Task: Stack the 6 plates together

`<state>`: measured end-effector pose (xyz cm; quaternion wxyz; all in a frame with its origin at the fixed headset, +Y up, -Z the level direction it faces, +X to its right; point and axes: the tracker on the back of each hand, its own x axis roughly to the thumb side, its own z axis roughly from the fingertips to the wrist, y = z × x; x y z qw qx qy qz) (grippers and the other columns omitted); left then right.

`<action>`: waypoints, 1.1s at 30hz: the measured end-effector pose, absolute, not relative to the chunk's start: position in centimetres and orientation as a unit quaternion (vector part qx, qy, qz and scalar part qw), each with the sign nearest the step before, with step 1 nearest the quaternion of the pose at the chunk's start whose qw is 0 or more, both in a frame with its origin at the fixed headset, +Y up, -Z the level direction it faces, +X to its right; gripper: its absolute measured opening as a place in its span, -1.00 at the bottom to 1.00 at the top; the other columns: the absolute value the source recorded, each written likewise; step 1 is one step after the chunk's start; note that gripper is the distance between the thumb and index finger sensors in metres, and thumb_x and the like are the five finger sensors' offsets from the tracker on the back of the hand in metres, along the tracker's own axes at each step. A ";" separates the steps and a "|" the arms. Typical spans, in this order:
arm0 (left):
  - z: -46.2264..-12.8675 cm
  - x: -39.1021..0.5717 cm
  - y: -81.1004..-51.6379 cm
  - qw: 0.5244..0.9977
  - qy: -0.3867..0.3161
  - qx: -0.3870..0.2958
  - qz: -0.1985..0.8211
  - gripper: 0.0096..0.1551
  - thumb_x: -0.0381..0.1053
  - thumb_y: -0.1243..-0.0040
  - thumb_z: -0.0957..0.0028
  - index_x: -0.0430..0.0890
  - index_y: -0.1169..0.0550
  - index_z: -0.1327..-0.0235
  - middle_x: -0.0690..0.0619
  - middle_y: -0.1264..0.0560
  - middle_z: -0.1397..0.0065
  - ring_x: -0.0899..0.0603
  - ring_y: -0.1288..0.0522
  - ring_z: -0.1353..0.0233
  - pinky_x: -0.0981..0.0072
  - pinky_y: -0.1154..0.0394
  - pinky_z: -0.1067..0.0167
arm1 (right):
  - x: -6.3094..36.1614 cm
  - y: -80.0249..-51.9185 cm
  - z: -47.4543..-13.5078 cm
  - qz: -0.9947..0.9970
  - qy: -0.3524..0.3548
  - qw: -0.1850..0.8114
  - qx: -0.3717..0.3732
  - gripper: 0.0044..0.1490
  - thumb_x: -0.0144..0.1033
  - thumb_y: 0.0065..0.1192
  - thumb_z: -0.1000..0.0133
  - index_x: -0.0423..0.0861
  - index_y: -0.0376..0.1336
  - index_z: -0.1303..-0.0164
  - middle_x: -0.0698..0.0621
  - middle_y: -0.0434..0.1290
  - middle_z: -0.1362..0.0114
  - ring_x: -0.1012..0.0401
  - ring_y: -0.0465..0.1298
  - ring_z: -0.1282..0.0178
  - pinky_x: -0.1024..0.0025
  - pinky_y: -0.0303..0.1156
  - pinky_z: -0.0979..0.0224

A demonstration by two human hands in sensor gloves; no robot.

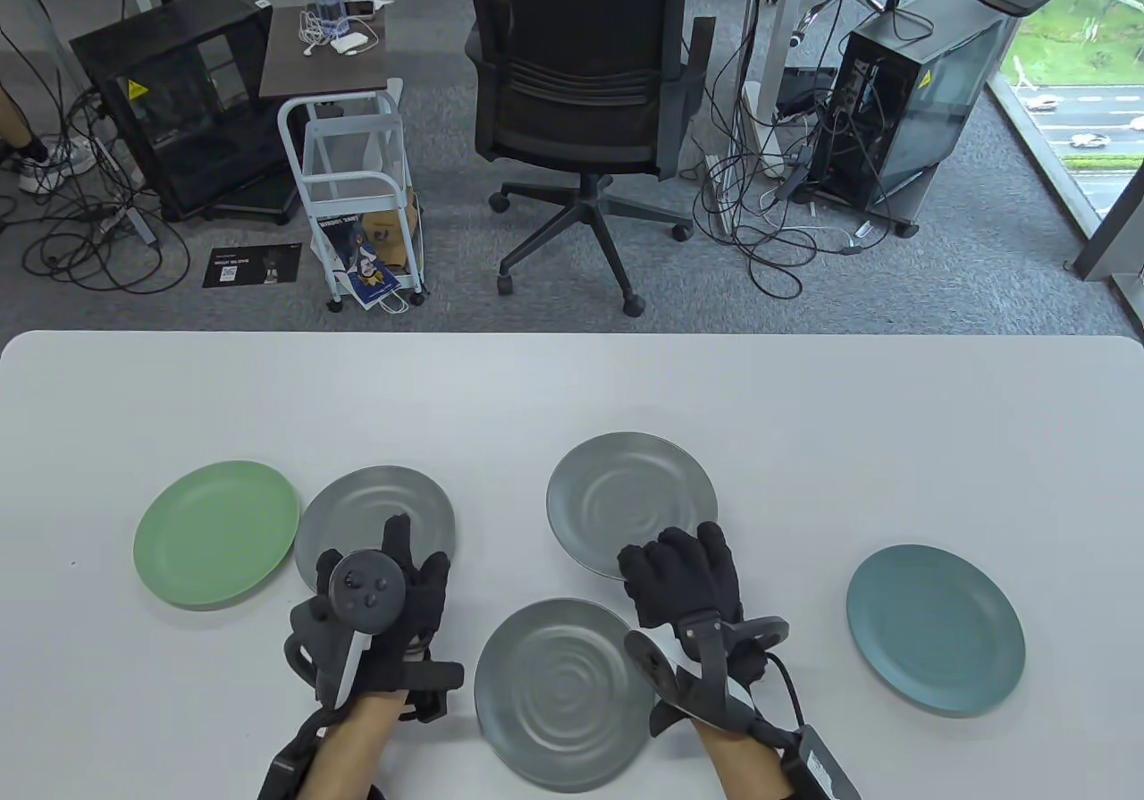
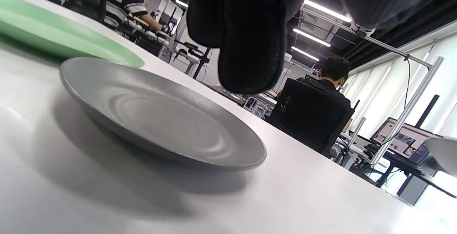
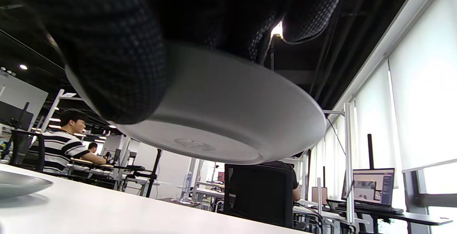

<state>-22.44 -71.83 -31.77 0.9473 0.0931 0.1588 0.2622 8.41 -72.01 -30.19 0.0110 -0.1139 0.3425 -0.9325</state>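
Right hand: the right hand [image 1: 684, 581] in a black sensor glove is gripping the near rim of a round grey ridged plate [image 1: 631, 503]; in the right wrist view the gloved fingers [image 3: 117, 66] are wrapping over its edge and the plate [image 3: 228, 119] is hanging lifted above the white table [image 3: 107, 212].
Left hand: the left hand [image 1: 393, 590] is hovering over the near edge of a second round grey plate [image 1: 375, 514], fingers spread wide; I cannot tell whether they are touching it.
Between the hands: a third round grey ridged plate [image 1: 563, 693] is lying flat on the table [image 1: 572, 389].
Beyond the left hand, outward: a round pale green plate [image 1: 216, 534] is sitting just beside the second grey plate.
Beyond the right hand, outward: a round teal-blue plate [image 1: 935, 628] is lying well apart.
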 end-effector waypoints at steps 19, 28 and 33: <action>-32.4 -23.0 -73.3 0.895 0.149 0.010 0.421 -0.15 0.36 -0.18 0.20 0.02 -0.36 -0.36 0.18 -0.76 0.14 -0.01 -0.55 -0.30 0.03 -0.05 -0.60 | 5.1 -72.0 -28.7 -0.915 0.351 0.005 -0.199 -0.57 0.04 0.61 0.13 0.25 0.49 0.06 0.29 0.65 -0.09 0.28 0.56 -0.32 0.05 0.23 -0.63; -32.7 -22.7 -74.6 0.857 0.147 -0.037 0.492 -0.13 0.36 -0.19 0.20 -0.05 -0.37 -0.34 0.17 -0.76 0.12 -0.01 -0.56 -0.28 0.03 -0.09 -0.58 | 3.7 -72.3 -28.2 -0.908 0.344 0.001 -0.237 -0.57 0.04 0.61 0.14 0.25 0.49 0.07 0.30 0.65 -0.09 0.28 0.56 -0.32 0.05 0.23 -0.63; -32.8 -22.4 -75.2 0.841 0.157 -0.072 0.513 -0.22 0.28 -0.23 0.18 -0.06 -0.43 -0.28 0.19 -0.78 0.17 0.01 -0.59 -0.23 0.04 -0.15 -0.56 | 3.1 -72.4 -27.9 -0.903 0.346 -0.003 -0.255 -0.57 0.04 0.61 0.13 0.25 0.49 0.06 0.30 0.65 -0.09 0.28 0.56 -0.32 0.05 0.23 -0.63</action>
